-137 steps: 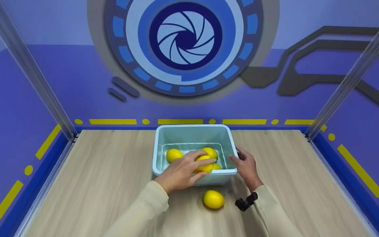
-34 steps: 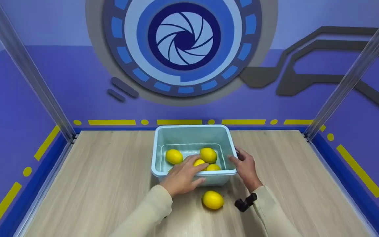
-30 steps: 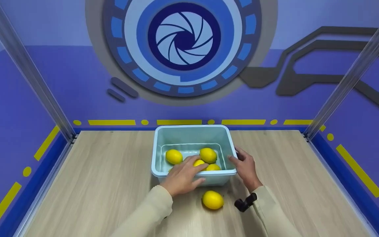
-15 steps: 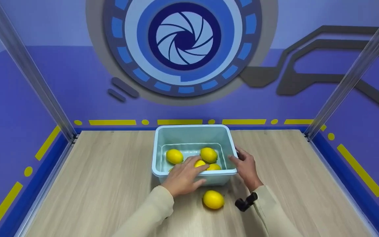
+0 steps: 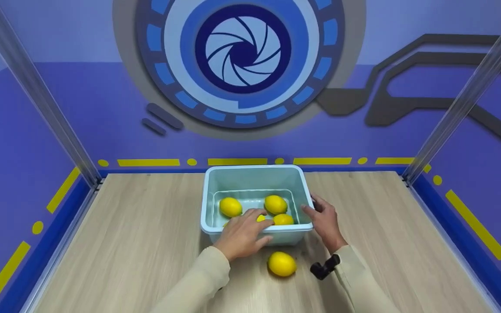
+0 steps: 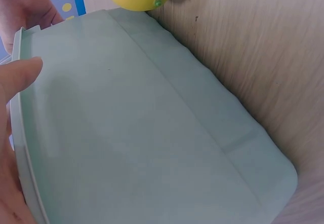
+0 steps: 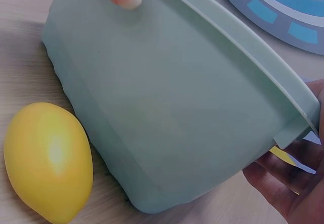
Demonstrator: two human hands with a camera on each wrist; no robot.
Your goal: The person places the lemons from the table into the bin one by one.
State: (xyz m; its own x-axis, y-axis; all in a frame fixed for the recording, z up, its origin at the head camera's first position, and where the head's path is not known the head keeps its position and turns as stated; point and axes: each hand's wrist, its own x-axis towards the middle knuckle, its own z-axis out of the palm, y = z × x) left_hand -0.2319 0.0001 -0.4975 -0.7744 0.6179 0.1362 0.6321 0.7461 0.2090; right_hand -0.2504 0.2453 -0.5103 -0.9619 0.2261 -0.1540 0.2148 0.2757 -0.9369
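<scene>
A pale green plastic bin [image 5: 257, 168] stands on the wooden table with several lemons inside, among them one at the left [image 5: 231, 207] and one at the back right [image 5: 275, 204]. My left hand [image 5: 242, 232] reaches over the front rim. Its fingers lie over a partly hidden lemon [image 5: 261, 218], while the thumb [image 6: 25, 74] is outside the front wall. With thumb and fingers, my right hand [image 5: 325, 221] grips the bin's right rim. One more lemon [image 5: 282, 264] lies on the table before the bin, also large in the right wrist view [image 7: 48, 160].
The wooden table [image 5: 146, 226] extends to both sides of the bin. Blue printed panels [image 5: 155, 148] and metal posts [image 5: 455, 100] enclose it at the back and sides. A black device [image 5: 325, 266] sits at the right wrist.
Earlier my left hand held a lemon above the bin's front part; that hand is lower now, and the lemon under its fingers is more hidden. The right hand and bin have stayed put.
</scene>
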